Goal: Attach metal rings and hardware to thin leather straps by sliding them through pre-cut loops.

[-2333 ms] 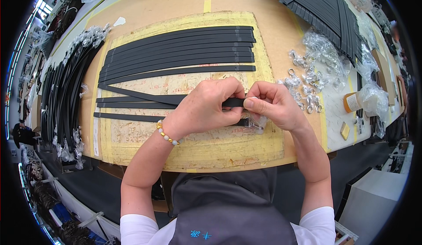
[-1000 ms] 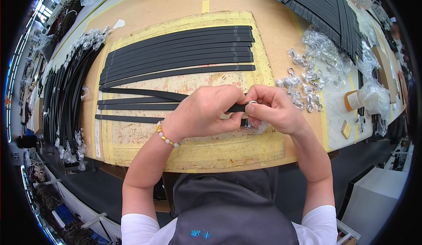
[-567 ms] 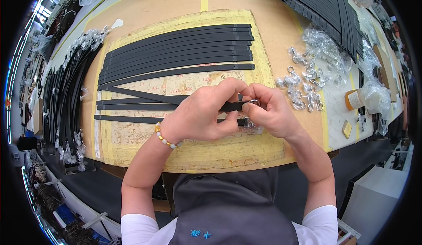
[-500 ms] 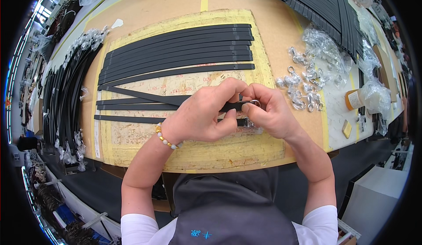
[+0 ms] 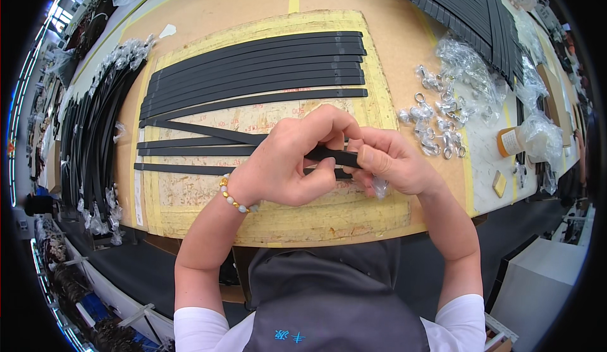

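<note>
A flat black strap (image 5: 215, 131) runs slantwise from the left of the yellow board into my two hands. My left hand (image 5: 297, 156) is closed round it, thumb below and forefinger arched above. At its right end, my right hand (image 5: 392, 159) pinches the strap between thumb and fingers. A bit of clear plastic wrap (image 5: 380, 188) pokes out below the right fingers; the metal ring it goes with is hidden now. Under my hands lie more single straps (image 5: 190, 151), partly covered. Beyond them, several black straps (image 5: 253, 67) lie side by side on the board.
Plastic-wrapped metal swivel clasps (image 5: 442, 124) are scattered right of the yellow board (image 5: 284, 222). A bundle of finished-looking straps (image 5: 95, 137) hangs over the left edge. More black straps (image 5: 468, 11) are piled at the far right, near an amber-filled jar (image 5: 508, 142) and a yellow block (image 5: 499, 184).
My right thumb has pressed over the strap's end, and the metal ring seen before is now covered. The plastic wrap shows lower, beneath my right fingers. My left hand has barely moved.
</note>
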A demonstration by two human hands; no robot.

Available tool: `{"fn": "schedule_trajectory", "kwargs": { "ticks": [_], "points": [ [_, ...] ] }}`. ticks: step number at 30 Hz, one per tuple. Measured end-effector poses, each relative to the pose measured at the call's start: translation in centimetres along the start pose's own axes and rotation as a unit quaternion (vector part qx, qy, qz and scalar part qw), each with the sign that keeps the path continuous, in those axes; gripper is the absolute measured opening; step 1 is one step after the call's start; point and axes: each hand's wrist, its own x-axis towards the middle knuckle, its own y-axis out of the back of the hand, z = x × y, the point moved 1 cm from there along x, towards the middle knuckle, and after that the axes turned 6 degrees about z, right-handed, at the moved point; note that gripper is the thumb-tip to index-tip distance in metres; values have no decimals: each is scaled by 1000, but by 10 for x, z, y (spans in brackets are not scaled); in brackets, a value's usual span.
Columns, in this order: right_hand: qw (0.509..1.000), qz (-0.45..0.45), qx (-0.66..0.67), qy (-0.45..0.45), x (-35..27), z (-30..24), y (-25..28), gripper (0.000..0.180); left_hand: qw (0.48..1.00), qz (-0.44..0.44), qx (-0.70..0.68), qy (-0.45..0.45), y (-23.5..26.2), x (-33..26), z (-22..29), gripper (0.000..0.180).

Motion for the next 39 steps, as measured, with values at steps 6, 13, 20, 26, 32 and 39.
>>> {"fn": "schedule_trajectory", "kwargs": {
  "ticks": [6,13,20,26,32,39],
  "points": [
    [1000,16,-10,14,3,1,-8,19,1000,-21,4,0,1,0,0,39],
    [998,5,-25,54,6,22,-3,14,999,-14,10,-28,-5,1,-3,40],
    [999,-16,35,-8,-1,-1,-9,16,1000,7,-14,-25,0,0,-3,40],
    [998,-36,-41,-27,-3,-6,0,20,1000,-4,23,-8,6,-1,0,41],
    [997,1,-79,-4,-2,-1,-5,18,1000,6,20,-10,2,-1,-3,40],
    [994,49,-91,45,2,12,-16,12,1000,-3,-14,-2,-4,-1,-5,37]
  ]
}}
